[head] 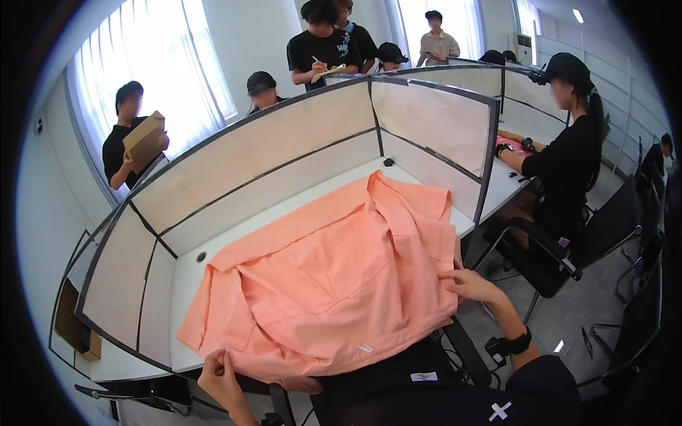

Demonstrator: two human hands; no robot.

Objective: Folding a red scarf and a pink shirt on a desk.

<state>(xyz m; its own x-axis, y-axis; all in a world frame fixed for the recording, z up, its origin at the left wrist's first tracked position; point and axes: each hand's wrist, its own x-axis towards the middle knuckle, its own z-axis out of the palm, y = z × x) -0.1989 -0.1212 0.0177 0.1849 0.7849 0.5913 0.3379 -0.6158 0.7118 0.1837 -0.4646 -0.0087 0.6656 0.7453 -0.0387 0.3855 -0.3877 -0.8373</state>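
Observation:
A salmon-pink cloth garment (330, 287), perhaps a jacket or shirt, lies spread over the white desk (186, 298), its near edge hanging past the desk front toward my lap. A small white label (365, 349) shows near that edge. At the near left corner, my left hand (219, 375) pinches the cloth between thumb and finger. My right hand (471, 286) grips the garment's right edge, with its fingertips on the fabric and the thumb partly hidden. Creases and soft folds run across the middle, and part of the far side is turned over.
Pale partition panels (256, 154) with dark frames enclose the desk at the back and sides. A small black object (388, 162) lies by the back corner. A cable hole (201, 257) is at the left. Black chairs (565, 255) and a seated person (565, 144) are to the right.

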